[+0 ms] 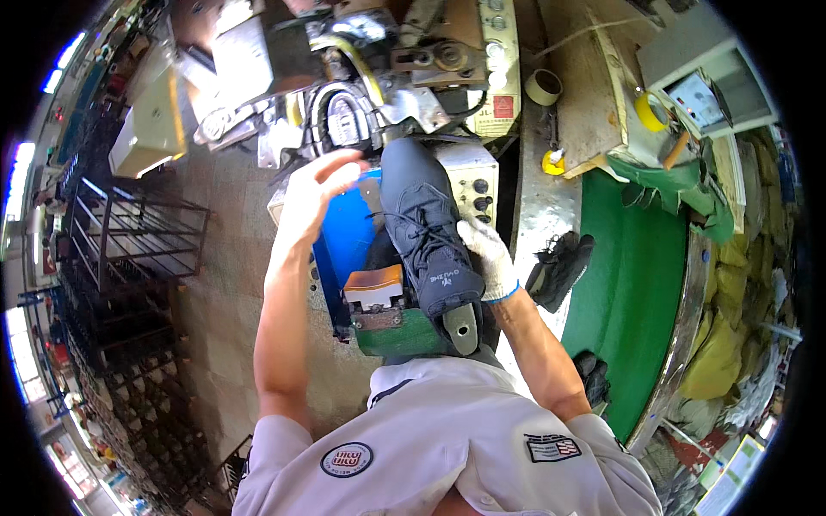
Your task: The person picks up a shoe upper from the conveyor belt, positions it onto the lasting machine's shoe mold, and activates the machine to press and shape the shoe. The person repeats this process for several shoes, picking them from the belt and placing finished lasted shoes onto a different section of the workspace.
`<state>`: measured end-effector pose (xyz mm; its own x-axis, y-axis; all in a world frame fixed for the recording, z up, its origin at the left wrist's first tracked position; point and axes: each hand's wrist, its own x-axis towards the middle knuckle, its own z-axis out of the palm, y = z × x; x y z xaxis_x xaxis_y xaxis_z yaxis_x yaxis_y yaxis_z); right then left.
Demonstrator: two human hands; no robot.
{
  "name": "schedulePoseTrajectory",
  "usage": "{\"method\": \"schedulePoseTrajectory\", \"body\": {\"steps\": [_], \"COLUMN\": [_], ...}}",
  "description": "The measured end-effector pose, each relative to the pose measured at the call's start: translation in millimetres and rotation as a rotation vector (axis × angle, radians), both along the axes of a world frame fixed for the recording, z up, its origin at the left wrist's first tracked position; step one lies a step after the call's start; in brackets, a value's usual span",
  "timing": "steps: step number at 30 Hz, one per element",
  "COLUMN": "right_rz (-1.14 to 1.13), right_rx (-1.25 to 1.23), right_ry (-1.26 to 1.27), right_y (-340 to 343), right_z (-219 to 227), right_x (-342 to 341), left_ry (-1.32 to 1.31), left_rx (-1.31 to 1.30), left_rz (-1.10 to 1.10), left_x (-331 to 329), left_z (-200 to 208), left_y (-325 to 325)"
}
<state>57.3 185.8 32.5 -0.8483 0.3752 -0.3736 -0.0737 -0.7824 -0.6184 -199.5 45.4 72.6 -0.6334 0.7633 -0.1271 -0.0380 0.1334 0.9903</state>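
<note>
A dark navy laced shoe (426, 232) on a last sits in front of me, toe pointing away into a pressing machine (413, 77). My right hand (486, 256), in a white work glove, grips the shoe's side near the laces. Bare and with fingers spread, my left hand (317, 191) hovers just left of the shoe's toe, above the machine's blue panel (344, 236), and holds nothing. The metal heel of the last (462, 327) shows at the near end.
An orange-topped block (374, 288) on a green base (400, 335) stands left of the heel. A green conveyor belt (632, 275) curves on the right with another dark shoe (559, 267) at its edge. Tape rolls (544, 86) lie on the bench; metal racks (129, 249) stand left.
</note>
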Motion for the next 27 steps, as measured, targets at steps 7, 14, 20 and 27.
{"method": "schedulePoseTrajectory", "body": {"steps": [7, 14, 20, 27], "right_rz": [-0.026, -0.088, -0.139, -0.176], "right_rx": [-0.034, -0.019, 0.005, -0.07], "right_ry": [-0.039, -0.062, -0.004, 0.06], "right_y": [-6, -19, -16, -9], "right_z": [-28, -12, -20, -32], "right_x": [-56, -105, -142, -164], "left_ry": [-0.246, 0.009, 0.009, 0.174], "left_rx": [-0.104, -0.113, 0.021, 0.007], "left_rz": [0.011, 0.169, 0.405, 0.514], "left_x": [-19, -56, -54, -65], "left_z": [-14, -27, -24, -15], "left_y": [-13, -15, -7, 10]}}
